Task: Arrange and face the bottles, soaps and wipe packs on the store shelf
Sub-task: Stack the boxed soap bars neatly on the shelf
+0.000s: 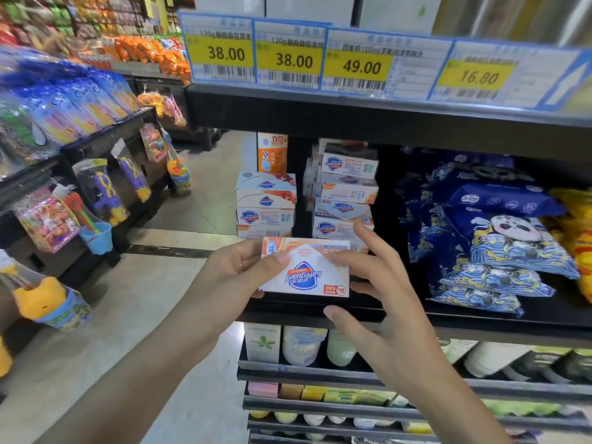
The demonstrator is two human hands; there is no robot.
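Observation:
A white Safeguard soap box (317, 277) is held upside down at the front edge of the black shelf (480, 318). My left hand (237, 277) grips its left end, thumb across the front face. My right hand (381, 293) pinches its right end with spread fingers, index finger raised toward the stack behind. Two stacks of soap boxes stand behind it: a left stack (266, 203) and a taller right stack (347, 190). An orange bottle (272, 152) stands behind the left stack. Blue panda wipe packs (503, 248) lie piled on the right.
Price tags (362, 65) line the shelf edge above. Yellow packs (576, 219) lie at the far right. Lower shelves hold bottles and tubs (304, 346) and small boxes. Hanging toys (99, 193) fill a rack across the aisle on the left.

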